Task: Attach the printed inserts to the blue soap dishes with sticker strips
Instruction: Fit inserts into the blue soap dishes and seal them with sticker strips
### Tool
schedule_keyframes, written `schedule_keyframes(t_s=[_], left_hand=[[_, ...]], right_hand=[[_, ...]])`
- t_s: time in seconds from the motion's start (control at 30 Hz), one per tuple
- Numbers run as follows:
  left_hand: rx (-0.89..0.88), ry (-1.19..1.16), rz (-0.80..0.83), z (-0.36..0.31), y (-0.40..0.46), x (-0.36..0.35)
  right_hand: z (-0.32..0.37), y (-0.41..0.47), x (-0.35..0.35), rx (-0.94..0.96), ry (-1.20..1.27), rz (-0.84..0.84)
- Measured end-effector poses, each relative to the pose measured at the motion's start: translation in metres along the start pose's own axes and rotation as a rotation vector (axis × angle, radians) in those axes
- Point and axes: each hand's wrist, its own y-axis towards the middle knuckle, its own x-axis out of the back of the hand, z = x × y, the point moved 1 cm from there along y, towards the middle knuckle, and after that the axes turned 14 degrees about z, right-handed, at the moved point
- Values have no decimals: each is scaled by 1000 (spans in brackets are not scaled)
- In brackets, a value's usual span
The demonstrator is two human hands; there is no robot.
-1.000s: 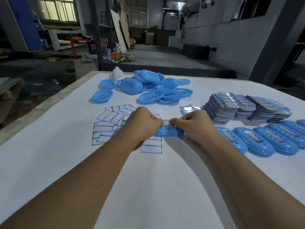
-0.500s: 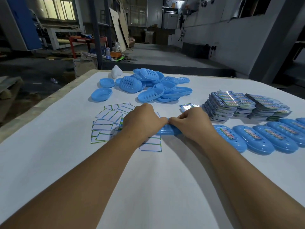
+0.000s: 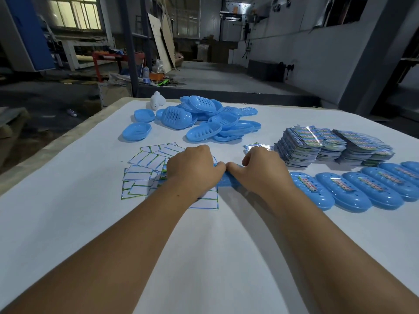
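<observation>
Soap dish (image 3: 226,177), blue, mid-surface over scattered sticker strips (image 3: 145,164), pressed between left hand (image 3: 192,168) and right hand (image 3: 260,171), both curled closed on it; insert stacks (image 3: 317,146) and finished dishes (image 3: 353,191) right, loose dishes (image 3: 204,118) behind, white surface (image 3: 68,223).

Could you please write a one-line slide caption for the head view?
Both hands, left and right, press on a blue soap dish beside finished dishes on a white table.
</observation>
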Motion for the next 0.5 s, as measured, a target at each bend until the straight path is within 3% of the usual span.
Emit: schedule_keyframes(t_s=[0.1,0.2,0.33,0.5], left_hand=[[2,-91,-27,2,-4,1],[-8,-113,-83,5,-6,4],[-20,-92,-82,10,-6,4],[2,-130,18,17,1,-6]], right_hand=[[-1,-4,2,33,86,-16],[5,-8,2,218,199,3],[10,-14,-4,357,66,244],[6,-18,-2,312,-35,244]])
